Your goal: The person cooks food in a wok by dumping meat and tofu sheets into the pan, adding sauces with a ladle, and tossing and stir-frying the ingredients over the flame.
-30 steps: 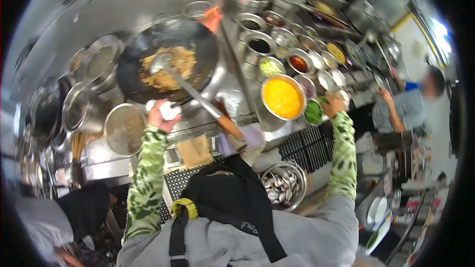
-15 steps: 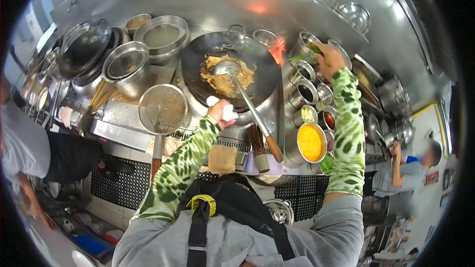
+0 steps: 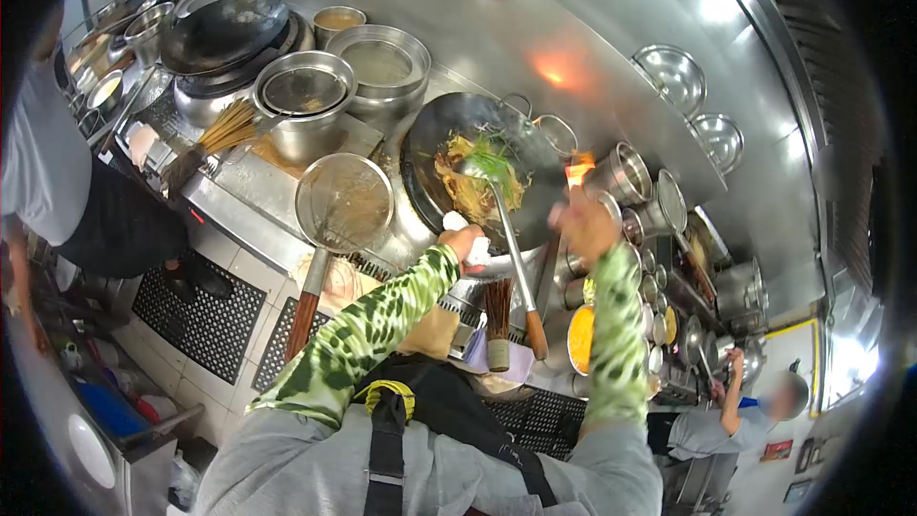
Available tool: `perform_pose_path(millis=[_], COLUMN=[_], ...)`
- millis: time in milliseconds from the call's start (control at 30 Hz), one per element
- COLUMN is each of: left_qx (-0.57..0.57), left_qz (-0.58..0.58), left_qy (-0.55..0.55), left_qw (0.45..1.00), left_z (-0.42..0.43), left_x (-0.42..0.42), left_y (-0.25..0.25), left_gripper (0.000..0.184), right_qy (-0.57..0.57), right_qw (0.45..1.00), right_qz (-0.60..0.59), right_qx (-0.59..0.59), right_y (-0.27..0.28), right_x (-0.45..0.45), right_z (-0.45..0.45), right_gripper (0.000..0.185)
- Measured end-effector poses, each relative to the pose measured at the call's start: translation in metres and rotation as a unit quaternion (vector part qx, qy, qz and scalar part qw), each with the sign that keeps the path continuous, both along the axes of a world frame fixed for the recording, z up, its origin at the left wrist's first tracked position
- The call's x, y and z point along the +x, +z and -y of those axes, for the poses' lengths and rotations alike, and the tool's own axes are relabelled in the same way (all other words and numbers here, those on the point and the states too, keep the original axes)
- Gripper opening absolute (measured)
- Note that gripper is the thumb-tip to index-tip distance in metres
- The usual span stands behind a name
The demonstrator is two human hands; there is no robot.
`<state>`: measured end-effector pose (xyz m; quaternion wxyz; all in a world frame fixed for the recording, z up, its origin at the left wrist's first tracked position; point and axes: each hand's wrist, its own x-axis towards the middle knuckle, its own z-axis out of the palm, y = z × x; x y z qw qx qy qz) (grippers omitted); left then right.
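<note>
A dark wok [image 3: 427, 148] sits on the stove, with browned strips of food [image 3: 463, 186] inside and green stalks [image 3: 489, 159] on top. My left hand [image 3: 464, 243] is closed round a white cloth [image 3: 479, 250] at the wok's near edge. A ladle [image 3: 511, 239] rests with its bowl in the food and its wooden handle toward me. My right hand [image 3: 586, 226] is right of the wok, blurred by motion; its fingers are smeared. Under my right forearm, a container of yellow liquid [image 3: 581, 336] is partly hidden.
A round strainer [image 3: 344, 203] and a bamboo brush [image 3: 224, 129] lie to the left. A short brush [image 3: 498, 325] stands near the front edge. Metal pots [image 3: 623, 175] line the right. One person [image 3: 48, 153] is at far left, another [image 3: 712, 430] at far right.
The view has swung right. My right hand has moved from the containers toward the wok, and the green stalks it held have left it; green stalks now lie in the wok.
</note>
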<state>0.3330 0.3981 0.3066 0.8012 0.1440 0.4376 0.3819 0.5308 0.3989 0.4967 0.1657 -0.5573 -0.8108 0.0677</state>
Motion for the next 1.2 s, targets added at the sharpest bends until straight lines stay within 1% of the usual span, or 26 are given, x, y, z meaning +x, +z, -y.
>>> perform_pose_path(millis=[67, 100, 133, 167, 267, 367, 400, 433, 467, 500, 533, 567, 633, 700, 733, 767, 800, 833, 867, 900, 967, 1000, 1067, 1100, 1133, 1200], left_qx=[-0.006, -0.004, -0.016, -0.027, -0.008, -0.03, -0.023, -0.014, -0.001, -0.009, -0.003, -0.005, 0.006, -0.071, -0.01, -0.011, -0.022, -0.04, -0.027, -0.044, 0.027, 0.022, 0.058, -0.024, 0.011, 0.04], left_qz=[0.012, 0.02, 0.012, 0.0, 0.001, -0.023, -0.017, -0.008, -0.018, -0.025, -0.028, -0.016, 0.008, 0.001, 0.008, 0.011, 0.03, 0.048, 0.027, 0.029, 0.072, 0.038, 0.084, 0.107, 0.083, 0.055], left_qy=[-0.002, 0.012, 0.025, 0.032, 0.033, 0.047, 0.05, 0.061, 0.019, 0.021, -0.021, -0.005, 0.039, -0.074, -0.109, -0.086, -0.092, -0.102, -0.082, -0.063, -0.07, -0.039, -0.061, -0.017, -0.02, -0.031], left_qw=[1.0, 1.0, 1.0, 0.999, 0.999, 0.998, 0.998, 0.998, 1.0, 0.999, 0.999, 1.0, 0.999, 0.995, 0.994, 0.996, 0.995, 0.993, 0.996, 0.997, 0.995, 0.998, 0.993, 0.994, 0.996, 0.997], left_z=[-0.001, 0.004, 0.002, 0.0, -0.004, -0.01, -0.002, 0.001, 0.001, 0.018, 0.01, 0.011, 0.021, 0.027, 0.05, 0.071, 0.064, 0.06, 0.056, 0.047, 0.042, 0.054, 0.083, 0.1, 0.111, 0.115], left_x=[0.002, 0.0, 0.002, 0.004, 0.003, 0.007, 0.005, 0.003, 0.001, -0.006, -0.008, -0.007, -0.01, -0.018, -0.025, -0.028, -0.028, -0.026, -0.022, -0.019, -0.016, -0.014, -0.018, -0.021, -0.025, -0.028], left_y=[-0.001, 0.006, 0.002, 0.001, -0.004, -0.02, -0.018, -0.012, -0.015, 0.018, 0.009, 0.007, 0.014, 0.014, 0.042, 0.085, 0.086, 0.086, 0.095, 0.084, 0.015, 0.002, -0.046, -0.05, -0.026, 0.003], left_gripper=[0.019, 0.019, 0.019, 0.018, 0.016, 0.015, 0.015, 0.015, 0.016, 0.017, 0.018, 0.019, 0.019, 0.018, 0.018, 0.02, 0.018, 0.017, 0.016, 0.017, 0.017, 0.015, 0.011, 0.014, 0.017, 0.02], right_qy=[0.012, 0.024, 0.035, -0.064, -0.046, -0.075, -0.11, -0.066, -0.019, 0.023, -0.045, -0.111, -0.098, -0.032, -0.05, -0.071, -0.059, -0.045, -0.008, -0.006, 0.118, 0.003, -0.039, -0.058, -0.056, -0.015], right_qw=[0.99, 0.986, 0.987, 0.981, 0.992, 0.986, 0.984, 0.986, 0.991, 0.992, 0.981, 0.948, 0.943, 0.965, 0.946, 0.921, 0.92, 0.931, 0.946, 0.953, 0.991, 0.984, 0.994, 0.995, 0.998, 0.99], right_qz=[0.126, 0.12, 0.099, 0.067, -0.104, -0.145, -0.119, -0.129, -0.127, -0.124, -0.157, -0.186, -0.176, -0.097, -0.113, -0.129, -0.112, -0.022, -0.045, 0.016, 0.013, 0.066, 0.068, 0.07, 0.025, 0.023], right_qx=[-0.069, -0.116, -0.123, -0.17, -0.046, -0.038, -0.072, -0.079, -0.032, 0.012, -0.109, -0.234, -0.267, -0.243, -0.301, -0.36, -0.372, -0.362, -0.32, -0.301, -0.055, -0.163, -0.073, -0.027, -0.02, 0.139], right_y=[-0.05, -0.061, -0.102, -0.106, -0.104, -0.1, -0.086, -0.076, -0.071, -0.068, -0.05, -0.028, 0.008, 0.038, 0.062, 0.076, 0.077, 0.079, 0.053, 0.047, -0.047, -0.041, -0.06, -0.068, -0.065, -0.059], right_x=[-0.003, -0.013, 0.002, -0.005, 0.002, -0.006, -0.011, -0.004, 0.008, 0.019, 0.024, 0.026, 0.022, 0.04, 0.042, 0.045, 0.049, 0.044, 0.05, 0.037, 0.055, 0.035, 0.024, 0.02, 0.021, 0.021], right_z=[0.067, 0.092, 0.101, 0.113, 0.139, 0.158, 0.164, 0.172, 0.176, 0.187, 0.195, 0.207, 0.217, 0.233, 0.236, 0.239, 0.233, 0.221, 0.202, 0.181, 0.129, 0.117, 0.111, 0.113, 0.123, 0.131], right_gripper=[0.079, 0.081, 0.08, 0.073, 0.062, 0.063, 0.065, 0.062, 0.063, 0.063, 0.063, 0.062, 0.06, 0.061, 0.061, 0.062, 0.065, 0.066, 0.066, 0.064, 0.062, 0.064, 0.065, 0.065, 0.065, 0.06])
